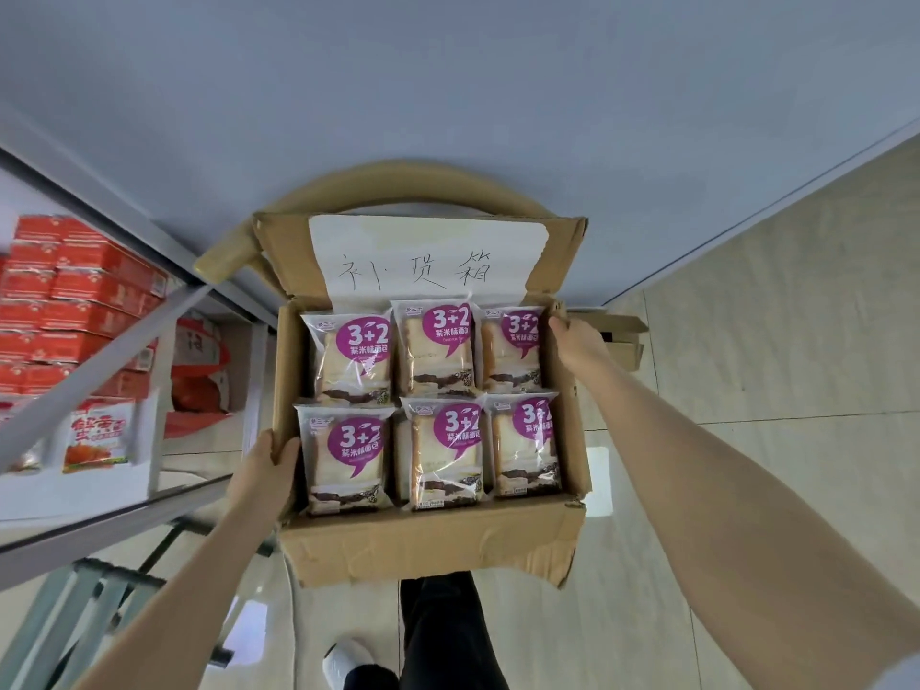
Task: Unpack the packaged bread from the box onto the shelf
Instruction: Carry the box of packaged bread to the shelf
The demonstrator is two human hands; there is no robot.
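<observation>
An open cardboard box (428,545) sits in front of me, its rear flap up with a white handwritten paper label (423,256). Inside lie several clear bread packets (348,460) with purple "3+2" marks, in two rows of three. My left hand (266,465) grips the box's near left rim, thumb curled over the edge. My right hand (577,343) holds the far right rim, fingers hidden behind the wall. The shelf (164,495) stands to the left.
The shelf carries stacked red cartons (74,301) and a white snack bag (99,435). A tan curved chair back (393,181) shows behind the box, against a grey wall. Flattened cardboard (617,336) lies right of it. My leg and white shoe (348,659) are below on the tiled floor.
</observation>
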